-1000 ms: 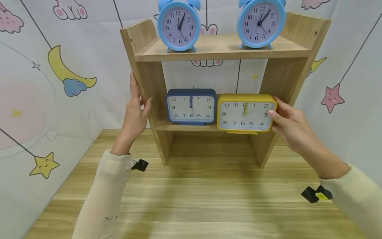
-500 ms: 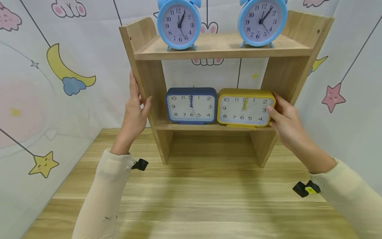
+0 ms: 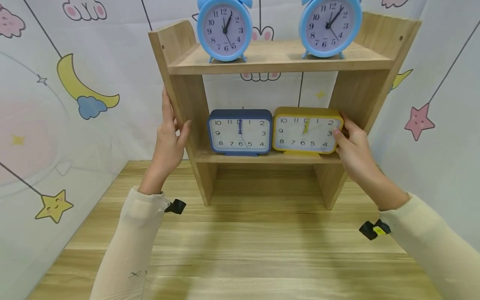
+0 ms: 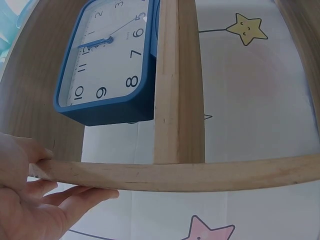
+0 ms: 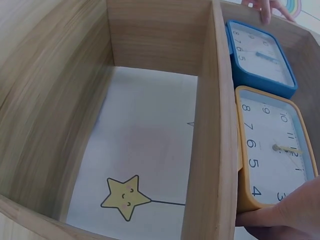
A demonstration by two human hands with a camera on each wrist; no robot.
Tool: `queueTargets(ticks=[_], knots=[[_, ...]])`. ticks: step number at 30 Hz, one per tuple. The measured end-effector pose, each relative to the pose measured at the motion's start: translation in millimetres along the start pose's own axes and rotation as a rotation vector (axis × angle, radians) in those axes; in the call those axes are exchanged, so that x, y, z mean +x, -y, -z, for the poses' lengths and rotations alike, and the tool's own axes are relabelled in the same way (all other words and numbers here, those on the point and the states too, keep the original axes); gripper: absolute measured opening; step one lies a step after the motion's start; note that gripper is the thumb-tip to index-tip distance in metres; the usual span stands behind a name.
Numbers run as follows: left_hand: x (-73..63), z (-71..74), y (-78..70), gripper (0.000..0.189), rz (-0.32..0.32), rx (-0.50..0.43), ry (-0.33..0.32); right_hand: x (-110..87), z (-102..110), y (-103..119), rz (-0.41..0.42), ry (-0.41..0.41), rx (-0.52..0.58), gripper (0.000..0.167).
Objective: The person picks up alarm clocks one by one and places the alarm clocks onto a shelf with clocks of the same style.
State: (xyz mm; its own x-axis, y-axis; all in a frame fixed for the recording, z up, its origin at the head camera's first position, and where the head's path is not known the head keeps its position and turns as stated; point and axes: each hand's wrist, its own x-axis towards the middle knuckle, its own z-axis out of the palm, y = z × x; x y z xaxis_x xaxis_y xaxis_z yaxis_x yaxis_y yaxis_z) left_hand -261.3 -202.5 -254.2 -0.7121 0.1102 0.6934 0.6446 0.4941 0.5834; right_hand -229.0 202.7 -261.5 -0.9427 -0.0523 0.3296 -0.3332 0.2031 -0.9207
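Observation:
On the middle board of a small wooden shelf (image 3: 262, 159), a yellow rectangular clock (image 3: 296, 141) stands at the right. My right hand (image 3: 354, 143) holds its right end, thumb on the front edge and fingers behind, mostly hidden. Close to its left stands a blue rectangular clock (image 3: 228, 139), also facing me. My left hand (image 3: 168, 139) grips the shelf's left side panel (image 4: 125, 175), the thumb on the inner side and the fingers along the outside. In the right wrist view, the yellow clock (image 5: 272, 150) sits on the board with the right hand (image 5: 280, 217) at its end.
Two round light-blue alarm clocks, one left (image 3: 225, 31) and one right (image 3: 330, 29), stand on the top board. The shelf rests on a wood-grain table (image 3: 240, 250). A white cloth (image 3: 101, 137) with cartoon prints hangs behind and at the sides.
My right hand has moved the yellow clock back and slightly left onto the middle board, level with the blue clock. The left hand has kept its place on the side panel.

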Motion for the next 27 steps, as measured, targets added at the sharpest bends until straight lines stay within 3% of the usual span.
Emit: queueTargets(ticks=[7, 13, 18, 27], knots=[[0.0, -0.3, -0.7, 0.082, -0.005, 0.005, -0.001, 4.2, 1.2, -0.6, 0.012, -0.007, -0.07, 0.057], [-0.3, 0.5, -1.9, 0.082, -0.004, 0.007, -0.004, 3.9, 1.7, 1.2, 0.04, -0.029, -0.225, 0.058], [0.0, -0.3, -1.5, 0.082, -0.005, 0.002, -0.002, -3.0, -0.1, 0.5, 0.091, -0.054, -0.402, 0.065], [-1.5, -0.4, -0.3, 0.082, 0.005, -0.004, -0.002, -23.4, -6.0, -1.0, 0.239, -0.048, -0.523, 0.08]])
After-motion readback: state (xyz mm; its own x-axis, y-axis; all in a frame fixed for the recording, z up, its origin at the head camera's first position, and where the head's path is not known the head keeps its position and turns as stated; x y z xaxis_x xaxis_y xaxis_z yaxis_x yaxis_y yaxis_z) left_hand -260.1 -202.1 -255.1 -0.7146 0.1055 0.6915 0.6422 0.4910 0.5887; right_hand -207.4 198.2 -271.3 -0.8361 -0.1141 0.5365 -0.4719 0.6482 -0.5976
